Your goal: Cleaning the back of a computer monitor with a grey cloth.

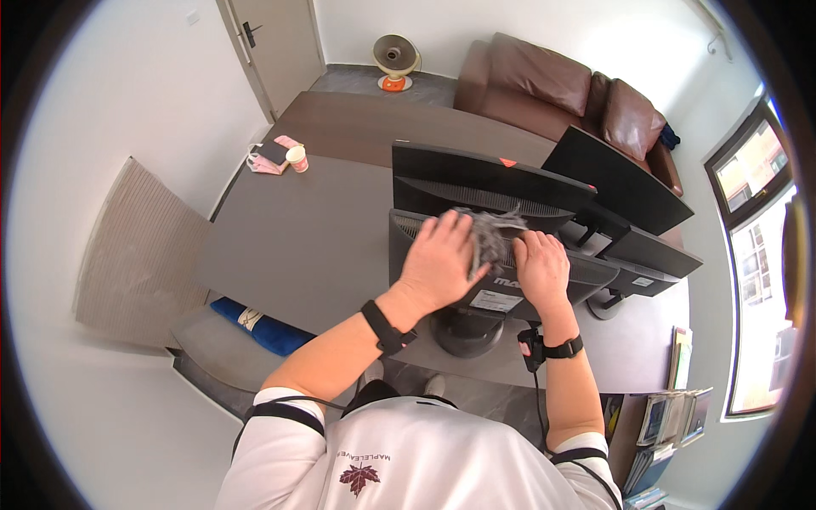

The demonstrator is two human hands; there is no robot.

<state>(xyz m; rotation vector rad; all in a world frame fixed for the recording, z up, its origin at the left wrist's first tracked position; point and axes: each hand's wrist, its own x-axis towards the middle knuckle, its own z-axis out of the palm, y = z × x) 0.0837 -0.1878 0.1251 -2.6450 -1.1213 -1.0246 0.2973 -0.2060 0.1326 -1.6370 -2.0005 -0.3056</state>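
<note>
A black monitor [475, 280] stands before me on its round base [468, 335], its vented back facing me. My left hand [440, 261] lies over a grey fringed cloth [489, 239] and presses it to the upper back of this monitor. Its thumb points right, and the palm is hidden. My right hand [543, 264] grips the same monitor's top edge, right of the cloth; some fingertips are out of sight behind the edge. Close behind stands a second black monitor [484, 172] with a red sticker at its top edge.
Two more monitors [618, 178] [653, 261] stand to the right on the desk [287, 229]. A paper cup [297, 159] and a pink bag [266, 164] with a dark flat item sit far left. Beyond are a heater [395, 60] and a brown sofa [529, 89]; racked folders [672, 421] stand lower right.
</note>
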